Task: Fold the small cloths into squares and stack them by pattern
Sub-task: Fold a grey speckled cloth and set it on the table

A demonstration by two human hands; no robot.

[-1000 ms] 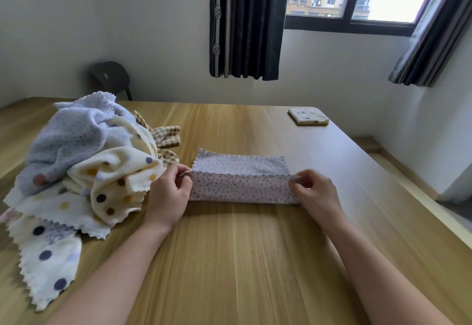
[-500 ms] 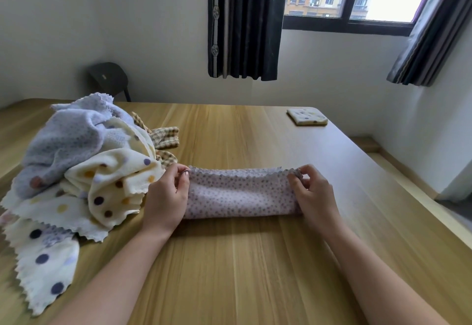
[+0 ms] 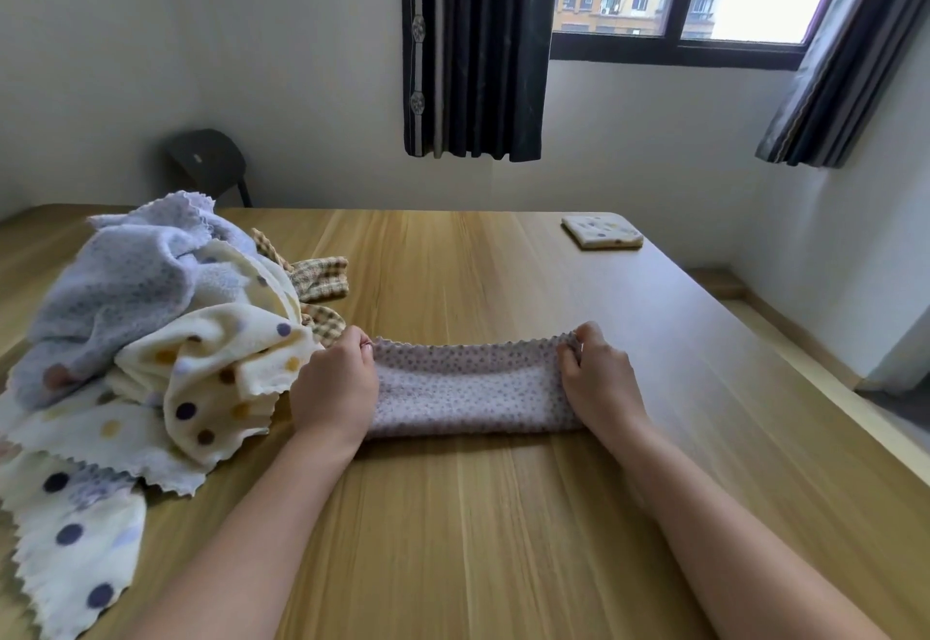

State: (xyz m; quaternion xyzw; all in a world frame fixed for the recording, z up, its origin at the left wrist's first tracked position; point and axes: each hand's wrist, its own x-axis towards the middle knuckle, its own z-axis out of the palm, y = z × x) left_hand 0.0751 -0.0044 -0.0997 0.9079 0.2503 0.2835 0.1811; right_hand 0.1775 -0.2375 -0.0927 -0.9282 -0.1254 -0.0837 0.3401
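Note:
A pale lilac cloth with small dots [image 3: 468, 387] lies folded into a long strip on the wooden table [image 3: 478, 539], its pinked upper edge lifted off the surface. My left hand [image 3: 334, 387] pinches its left end and my right hand [image 3: 599, 380] pinches its right end. A loose pile of unfolded cloths [image 3: 151, 337] sits to the left: cream ones with big coloured dots, a grey-blue one and a tan checked one [image 3: 319, 277]. One folded cream dotted square [image 3: 602, 231] lies at the far right of the table.
A dark chair [image 3: 209, 163] stands behind the table's far left edge. The right table edge runs close to the wall under a window with dark curtains [image 3: 473, 45]. Bare wood shows between my arms and beyond the cloth.
Both hands lifted the strip's near folded edge and carried it away from me, over the far half. The cloth went from a flat two-layer rectangle to a narrower raised strip.

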